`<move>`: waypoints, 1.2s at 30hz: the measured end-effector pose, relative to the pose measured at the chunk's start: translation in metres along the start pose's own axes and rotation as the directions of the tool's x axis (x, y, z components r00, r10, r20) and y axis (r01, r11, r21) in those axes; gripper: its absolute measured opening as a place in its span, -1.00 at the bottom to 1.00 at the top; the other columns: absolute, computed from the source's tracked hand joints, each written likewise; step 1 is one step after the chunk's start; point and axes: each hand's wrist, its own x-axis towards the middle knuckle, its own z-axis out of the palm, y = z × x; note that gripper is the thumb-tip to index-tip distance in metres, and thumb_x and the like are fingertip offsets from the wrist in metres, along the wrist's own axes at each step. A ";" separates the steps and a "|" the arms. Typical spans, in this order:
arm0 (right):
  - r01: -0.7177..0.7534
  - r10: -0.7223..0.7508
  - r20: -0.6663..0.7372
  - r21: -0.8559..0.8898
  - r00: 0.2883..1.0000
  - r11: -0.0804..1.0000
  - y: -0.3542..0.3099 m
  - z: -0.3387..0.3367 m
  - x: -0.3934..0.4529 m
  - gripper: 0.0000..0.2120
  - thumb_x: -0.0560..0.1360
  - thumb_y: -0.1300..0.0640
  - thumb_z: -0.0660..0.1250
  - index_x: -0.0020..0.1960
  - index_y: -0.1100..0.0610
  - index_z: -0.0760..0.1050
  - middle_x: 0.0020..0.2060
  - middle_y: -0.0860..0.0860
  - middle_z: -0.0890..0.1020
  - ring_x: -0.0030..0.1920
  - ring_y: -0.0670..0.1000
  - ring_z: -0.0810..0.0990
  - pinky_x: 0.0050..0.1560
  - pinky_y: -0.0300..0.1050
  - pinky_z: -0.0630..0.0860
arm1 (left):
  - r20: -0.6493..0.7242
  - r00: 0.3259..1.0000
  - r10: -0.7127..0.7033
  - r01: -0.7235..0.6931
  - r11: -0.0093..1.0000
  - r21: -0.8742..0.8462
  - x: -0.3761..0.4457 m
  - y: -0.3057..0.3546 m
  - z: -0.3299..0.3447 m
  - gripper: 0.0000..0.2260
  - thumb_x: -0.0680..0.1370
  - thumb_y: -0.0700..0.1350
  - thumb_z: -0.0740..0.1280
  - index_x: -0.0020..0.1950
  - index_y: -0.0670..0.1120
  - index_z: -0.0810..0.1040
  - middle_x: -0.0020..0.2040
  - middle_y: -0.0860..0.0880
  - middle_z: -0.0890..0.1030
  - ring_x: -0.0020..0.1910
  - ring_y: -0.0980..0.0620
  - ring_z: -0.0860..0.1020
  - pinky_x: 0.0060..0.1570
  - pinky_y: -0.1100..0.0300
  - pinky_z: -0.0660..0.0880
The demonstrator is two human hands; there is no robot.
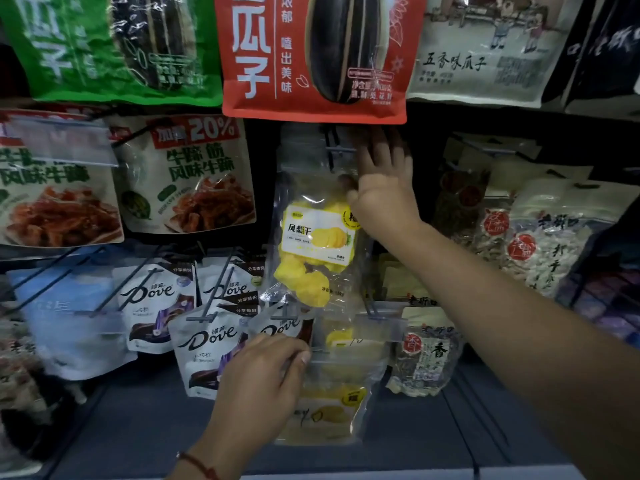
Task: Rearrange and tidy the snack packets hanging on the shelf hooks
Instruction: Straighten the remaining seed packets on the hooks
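My right hand [384, 188] reaches up to the top of the clear pineapple packet [315, 237] hanging in the middle of the shelf. My thumb presses its upper right edge, and my fingers [377, 150] spread straight up behind the top of the bag, near the hook [341, 150]; I cannot tell whether they pinch it. Lower and nearer, my left hand [259, 379] curls over the top edge of a second pineapple packet [329, 400], fingertips gripping its upper left corner. That bag hangs just right of the Dove packets [204, 348] and left of a dark seed packet [426, 358]. A red sunflower seed bag [311, 53] hangs directly above my right hand.
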 end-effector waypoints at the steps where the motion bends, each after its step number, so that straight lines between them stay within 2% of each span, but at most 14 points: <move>1: 0.020 -0.020 0.021 0.007 1.000 1.000 0.002 -0.003 -0.008 -0.37 0.55 -0.09 0.22 0.53 0.15 0.19 0.51 0.24 0.17 0.51 0.32 0.07 0.47 0.22 -0.01 | 0.003 1.000 0.000 0.000 1.000 0.000 0.000 0.000 0.001 -0.86 0.55 0.05 0.24 -0.12 0.14 0.59 -0.22 0.33 0.53 -0.06 0.28 0.47 -0.19 0.36 0.38; 3: 0.032 -0.036 0.076 0.055 0.997 0.998 0.007 -0.008 -0.024 -0.28 0.57 -0.19 0.16 0.59 0.09 0.01 0.57 0.22 -0.02 0.54 0.32 -0.11 0.51 0.23 -0.17 | 0.007 1.000 0.011 -0.011 1.000 0.003 0.002 0.001 0.004 -0.83 0.55 0.08 0.21 -0.12 0.14 0.59 -0.20 0.31 0.55 -0.07 0.30 0.46 -0.19 0.34 0.40; 6: 0.050 -0.066 0.075 0.199 0.995 0.979 0.020 -0.012 -0.055 -0.23 0.58 -0.26 0.11 0.60 0.05 -0.16 0.58 0.12 -0.17 0.56 0.20 -0.22 0.52 0.12 -0.20 | 0.029 0.999 0.022 -0.022 1.000 0.000 0.004 0.003 0.010 -0.75 0.55 0.14 0.14 -0.12 0.14 0.59 -0.19 0.27 0.57 -0.11 0.29 0.47 -0.19 0.26 0.45; 8: 0.004 -0.050 0.115 0.364 0.992 0.931 0.033 -0.011 -0.080 -0.26 0.60 -0.25 0.06 0.60 0.04 -0.18 0.59 0.04 -0.15 0.58 0.06 -0.18 0.53 -0.01 -0.16 | 0.058 0.998 0.031 -0.031 1.000 -0.002 0.005 0.004 0.013 -0.73 0.55 0.15 0.12 -0.11 0.13 0.60 -0.19 0.26 0.58 -0.12 0.26 0.48 -0.18 0.19 0.48; 11: -0.201 0.035 0.300 0.544 0.953 0.815 0.062 0.002 -0.121 -0.39 0.65 -0.13 0.01 0.60 0.04 -0.11 0.59 -0.06 -0.01 0.56 -0.11 -0.05 0.51 -0.19 -0.04 | 0.108 0.993 0.051 -0.052 0.999 0.005 0.005 0.003 0.018 -0.70 0.54 0.16 0.11 -0.09 0.12 0.61 -0.18 0.26 0.59 -0.12 0.24 0.48 -0.17 0.13 0.50; 14: -0.307 0.031 0.522 0.452 0.853 0.837 0.089 0.024 -0.162 -0.47 0.69 0.07 0.04 0.60 0.06 -0.06 0.59 -0.03 0.01 0.56 -0.10 -0.03 0.48 -0.26 -0.03 | 0.141 0.989 0.053 -0.053 0.999 -0.001 0.004 0.004 0.021 -0.66 0.53 0.18 0.10 -0.08 0.11 0.63 -0.19 0.25 0.60 -0.12 0.23 0.49 -0.16 0.14 0.49; 17: -0.170 -0.025 0.629 0.248 0.777 0.954 0.098 0.045 -0.182 -0.42 0.66 0.17 0.08 0.60 0.11 -0.10 0.59 0.03 -0.05 0.58 0.01 -0.12 0.51 -0.14 -0.10 | 0.157 0.985 0.069 -0.072 0.997 0.011 0.003 0.008 0.024 -0.64 0.52 0.19 0.09 -0.07 0.10 0.65 -0.18 0.23 0.61 -0.12 0.21 0.49 -0.17 0.21 0.46; 21: -0.005 -0.089 0.643 0.144 0.761 0.990 0.091 0.074 -0.182 -0.26 0.59 0.10 0.23 0.60 0.11 -0.13 0.59 0.05 -0.05 0.58 0.06 -0.14 0.55 -0.03 -0.20 | 0.191 0.979 0.072 -0.075 0.997 0.008 0.001 0.009 0.031 -0.64 0.52 0.20 0.10 -0.05 0.10 0.65 -0.17 0.25 0.61 -0.10 0.24 0.50 -0.16 0.30 0.41; 24: -0.025 -0.095 0.620 0.183 0.779 0.983 0.084 0.090 -0.176 -0.30 0.54 0.07 0.31 0.57 0.13 0.05 0.51 0.11 0.22 0.54 0.11 0.06 0.55 0.01 -0.18 | 0.205 0.976 0.071 -0.075 0.997 0.009 -0.002 0.011 0.034 -0.65 0.53 0.19 0.10 -0.06 0.10 0.65 -0.18 0.27 0.59 -0.10 0.30 0.47 -0.17 0.40 0.34; 27: -0.134 -0.025 0.541 0.252 0.840 0.958 0.082 0.098 -0.176 -0.59 0.45 0.20 0.34 0.30 0.13 0.45 0.16 0.11 0.52 0.30 0.16 0.40 0.50 0.00 0.00 | 0.211 0.975 0.062 -0.066 0.998 0.010 -0.002 0.011 0.037 -0.65 0.53 0.19 0.11 -0.05 0.10 0.65 -0.16 0.26 0.60 -0.09 0.30 0.47 -0.16 0.40 0.34; 29: -0.176 0.001 0.501 0.303 0.865 0.937 0.080 0.099 -0.184 -0.78 0.40 0.20 0.27 0.04 0.14 0.54 -0.04 0.10 0.58 0.11 0.18 0.50 0.38 0.00 0.16 | 0.204 0.977 0.059 -0.062 0.998 0.007 -0.001 0.012 0.038 -0.66 0.53 0.18 0.12 -0.06 0.10 0.65 -0.16 0.25 0.60 -0.09 0.25 0.48 -0.15 0.30 0.41; 32: -0.234 0.017 0.504 0.370 0.864 0.899 0.074 0.094 -0.197 -0.65 0.34 0.16 0.18 0.05 0.17 0.58 -0.04 0.11 0.60 0.07 0.17 0.51 0.16 0.02 0.37 | 0.181 0.982 0.044 -0.045 0.999 0.005 0.001 0.015 0.037 -0.66 0.52 0.19 0.13 -0.07 0.10 0.65 -0.18 0.25 0.60 -0.08 0.23 0.50 -0.15 0.23 0.45; 34: -0.226 0.044 0.472 0.335 0.880 0.915 0.075 0.089 -0.203 -0.67 0.36 0.27 0.21 0.08 0.18 0.59 -0.04 0.09 0.61 0.07 0.12 0.51 0.32 -0.02 0.34 | 0.169 0.985 0.023 -0.023 1.000 -0.002 0.001 0.017 0.037 -0.66 0.50 0.20 0.14 -0.08 0.11 0.66 -0.19 0.28 0.58 -0.07 0.26 0.50 -0.18 0.34 0.41; 36: -0.155 0.031 0.353 0.331 0.935 0.931 0.076 0.082 -0.207 -0.81 0.35 0.38 0.26 -0.12 0.17 0.53 -0.23 0.02 0.56 -0.08 0.08 0.53 0.47 0.01 0.25 | 0.168 0.986 0.008 -0.006 1.000 -0.014 0.001 0.020 0.036 -0.67 0.47 0.21 0.16 -0.10 0.11 0.67 -0.21 0.31 0.57 -0.05 0.27 0.50 -0.19 0.39 0.37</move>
